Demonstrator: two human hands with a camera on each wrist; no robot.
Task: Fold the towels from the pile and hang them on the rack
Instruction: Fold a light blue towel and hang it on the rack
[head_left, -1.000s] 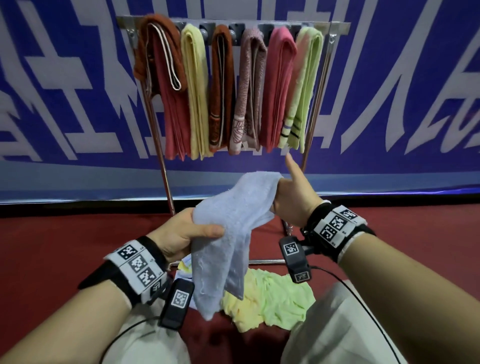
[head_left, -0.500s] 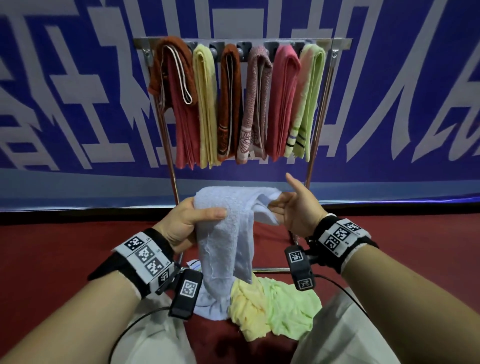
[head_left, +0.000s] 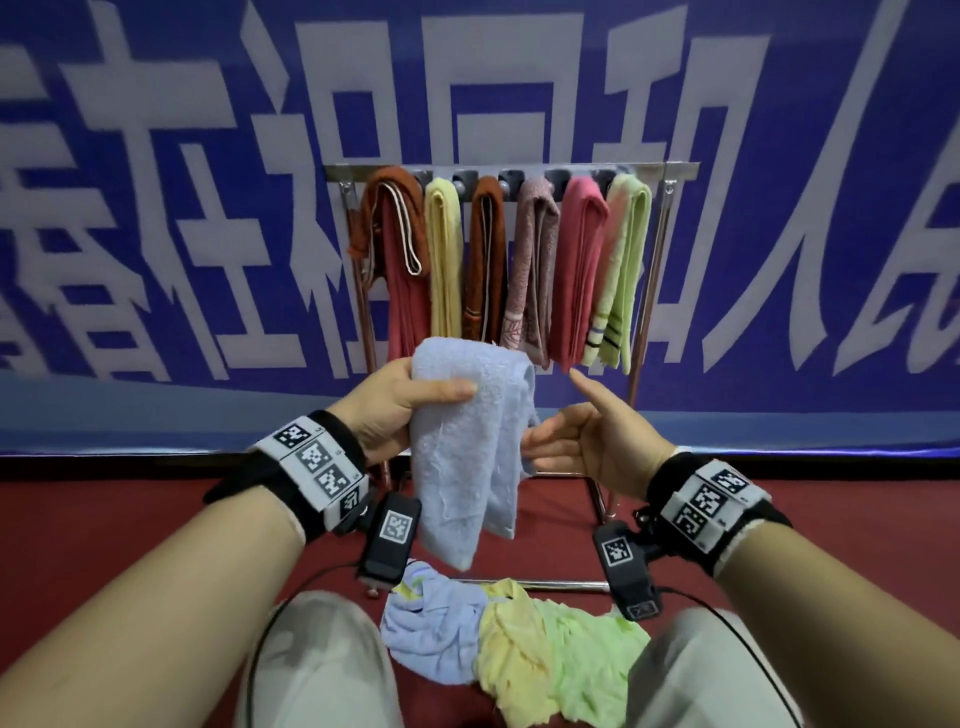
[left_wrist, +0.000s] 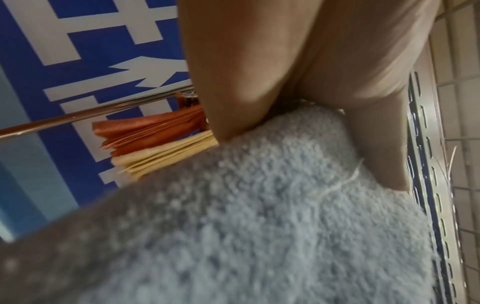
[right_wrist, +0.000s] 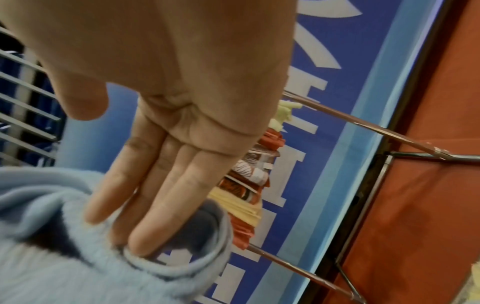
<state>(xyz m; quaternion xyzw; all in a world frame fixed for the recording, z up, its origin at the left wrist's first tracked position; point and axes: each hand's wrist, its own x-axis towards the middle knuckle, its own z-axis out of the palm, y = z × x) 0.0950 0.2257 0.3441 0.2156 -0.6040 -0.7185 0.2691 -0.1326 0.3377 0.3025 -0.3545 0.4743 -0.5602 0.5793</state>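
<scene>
Nearest, at 6 o'clock between the person's knees, the pile (head_left: 519, 649) of blue, yellow and green towels lies crumpled on the red floor (head_left: 104, 551); the hanging tail of the blue towel (head_left: 467, 452) ends just above it, and if it dips it could snag the heap and drag the fold askew.

Above that, the left hand (head_left: 395, 410), at 9 o'clock of the towel, pinches the doubled top, thumb across the front and fingers behind; it bears the whole weight, and since the layers hang uneven, a slack pinch would likely let the inner layer slide out.

The right hand (head_left: 592, 441), at 3 o'clock, is spread flat and grips nothing; in the right wrist view its straight fingers (right_wrist: 161, 205) reach into a loose loop at the cloth's edge; pushed carelessly, they could bunch the fold instead of smoothing it.

Farther off, at 12 o'clock, the rack (head_left: 675, 167) carries six folded towels packed side by side; whether they hang on one rail or on separate pegs I cannot tell; only slivers of bare metal show at either end; squeezing the blue one in at the 3 o'clock end may shove the pale green towel (head_left: 623, 270) aside or knock it down, and a thick, lopsided fold may slip off.

Behind everything hangs the blue banner (head_left: 156, 218).
</scene>
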